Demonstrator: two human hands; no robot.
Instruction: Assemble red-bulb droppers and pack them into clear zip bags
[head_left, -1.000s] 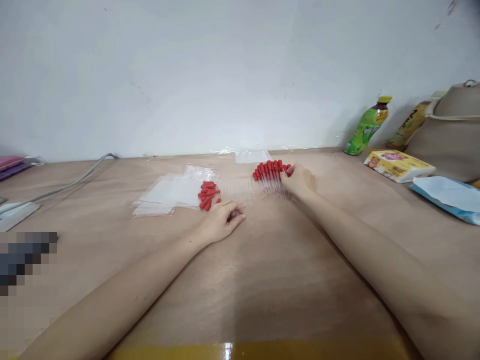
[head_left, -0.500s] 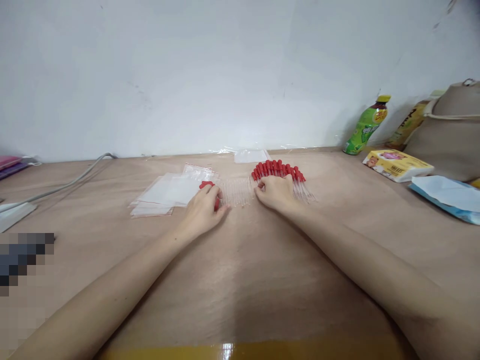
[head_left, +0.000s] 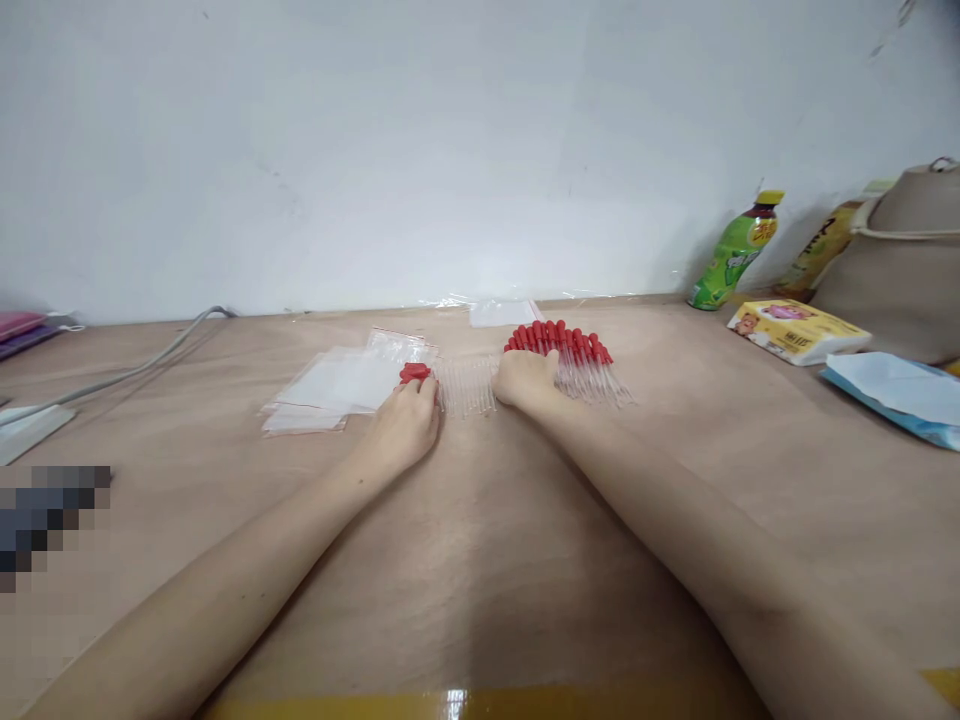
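Observation:
My left hand (head_left: pixel 409 418) is closed at the small pile of red rubber bulbs (head_left: pixel 414 372), its curled fingers at the bulbs and partly hidden by the back of the hand. Thin clear tubes (head_left: pixel 466 388) lie side by side in a row between my two hands. At the right end of that row is my right hand (head_left: pixel 525 378), fingers curled in; what they grip is hidden. Behind and right of it, several droppers with red bulbs (head_left: pixel 577 345) lie fanned out, their clear tubes pointing toward me.
Clear zip bags (head_left: pixel 322 390) lie stacked left of my left hand, and another bag (head_left: pixel 501 313) lies near the wall. On the right are a green bottle (head_left: pixel 731 255), a yellow tissue pack (head_left: pixel 799 332), a blue-white packet (head_left: pixel 896 385) and a beige bag (head_left: pixel 892 270). A grey cable (head_left: pixel 150 355) crosses the left.
My right hand has shifted left from the droppers to the tube row. The left hand has drawn slightly left and its thumb, earlier stretched out, is now tucked out of sight.

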